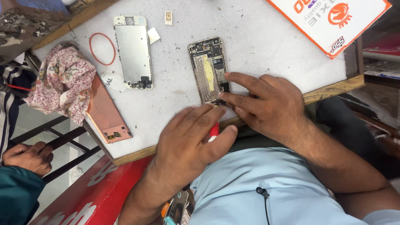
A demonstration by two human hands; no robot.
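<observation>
Red-handled tool (213,131), pink floral cloth (62,83)

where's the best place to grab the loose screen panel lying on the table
Take the screen panel by its two long edges near the middle, coming straight down from above. It lies flat, back side up, with bare table along both long sides. Avoid the end with the dark connector parts and the end by the camera cut-out, which look fragile. The red ring lies close beside one edge, so fingers should be placed carefully there.

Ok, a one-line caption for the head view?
Left hand grips a red-handled tool at an opened phone body, steadied by the right hand.
</observation>
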